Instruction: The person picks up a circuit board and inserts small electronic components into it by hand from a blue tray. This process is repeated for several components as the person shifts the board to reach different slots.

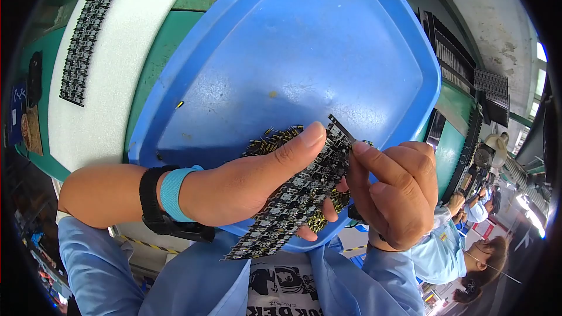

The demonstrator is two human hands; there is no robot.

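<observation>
My left hand grips a long black circuit board panel, its thumb along the top face and its fingertips showing past the far side. The panel is tilted, packed with rows of small boards. At its upper right edge my right hand is closed in a pinch, thumb and forefinger together. Whatever is between those fingertips is too small to make out. Beneath both hands lies a pile of small yellow-and-black components, partly hidden, in a large blue plastic tray.
On the left, a second panel lies on a white foam sheet over the green bench. One stray component sits by the tray's left wall. Black racks stand at right. A co-worker in light blue sits lower right.
</observation>
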